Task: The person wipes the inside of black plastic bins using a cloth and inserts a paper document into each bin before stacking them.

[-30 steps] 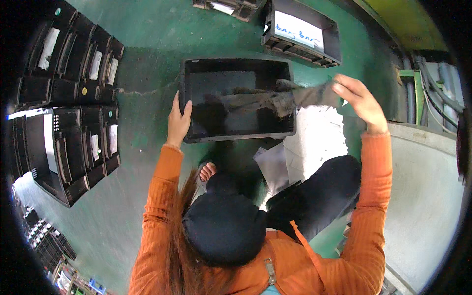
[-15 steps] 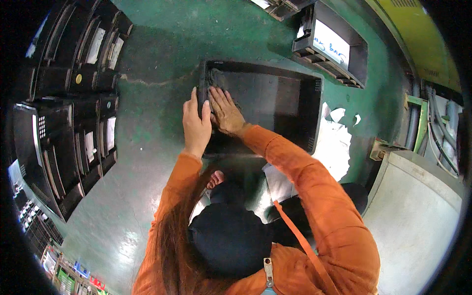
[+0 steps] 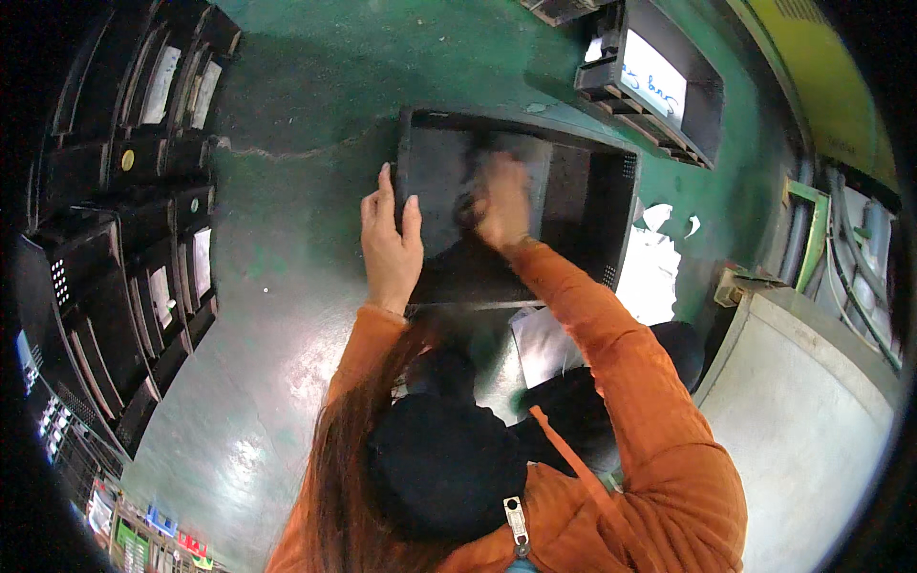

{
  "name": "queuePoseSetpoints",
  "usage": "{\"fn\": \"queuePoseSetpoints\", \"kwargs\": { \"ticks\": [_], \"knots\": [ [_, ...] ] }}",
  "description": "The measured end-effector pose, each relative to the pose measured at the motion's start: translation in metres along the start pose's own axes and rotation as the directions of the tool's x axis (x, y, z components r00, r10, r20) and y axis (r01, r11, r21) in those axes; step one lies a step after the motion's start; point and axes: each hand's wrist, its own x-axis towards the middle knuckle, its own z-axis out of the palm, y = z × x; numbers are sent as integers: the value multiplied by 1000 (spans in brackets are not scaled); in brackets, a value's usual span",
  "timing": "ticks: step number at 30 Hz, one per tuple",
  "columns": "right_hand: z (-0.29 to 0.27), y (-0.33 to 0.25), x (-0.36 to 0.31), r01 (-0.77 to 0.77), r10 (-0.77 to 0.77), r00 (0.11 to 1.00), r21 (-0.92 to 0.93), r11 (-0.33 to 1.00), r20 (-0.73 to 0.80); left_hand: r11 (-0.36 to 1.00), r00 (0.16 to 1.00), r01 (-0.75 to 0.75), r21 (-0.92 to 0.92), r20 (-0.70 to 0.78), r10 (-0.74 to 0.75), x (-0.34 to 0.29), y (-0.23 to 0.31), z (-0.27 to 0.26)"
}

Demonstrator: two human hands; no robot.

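Observation:
A shallow black plastic crate (image 3: 585, 229) sits on the floor in front of me, its inside facing up. My left hand (image 3: 390, 250) straddles its left wall, fingers straight along the outside and thumb over the rim. Inside the crate, my right hand (image 3: 503, 202) is over the bottom, smeared by motion. A dark crumpled cloth (image 3: 470, 205) shows at its left side, mostly hidden beneath the palm and fingers. The crate bottom has a shiny, lighter patch around the hand.
Stacks of black crates (image 3: 115, 205) line the left side. Another black crate (image 3: 702, 100) holding a white sheet stands at the far right. Torn white paper (image 3: 651, 277) lies right of my crate. A pale metal cabinet (image 3: 802, 401) stands at the near right.
My right hand has swept rightward with the cloth, from the crate's left end toward its middle. My left hand stays at the left wall.

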Motion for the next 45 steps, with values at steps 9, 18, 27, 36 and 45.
{"fn": "queuePoseSetpoints", "kwargs": {
  "ticks": [9, 18, 27, 36, 45],
  "knots": [
    [-102, -49, 29, -102, 82, 992, 237, 966, 93, 999, 1000, -31, 19, -2, 31, 3, 3, 0],
    [-272, -58, 41, -356, 342, 926, 666, 656, 158, 998, 986, -57, 17, -158, 58, -3, 8, 36],
    [-90, 114, 24, -324, 332, 939, 95, 941, -88, 999, 989, -33, 12, -141, 34, 3, 18, 36],
    [-22, 22, 60, 357, -326, 800, 38, 933, 504, 1000, 995, -14, -19, -94, 12, 13, 18, 37],
    [-114, 46, 19, -62, 105, 990, -371, 926, 97, 999, 991, 41, -17, -126, -43, 8, 21, 31]
  ]
}}
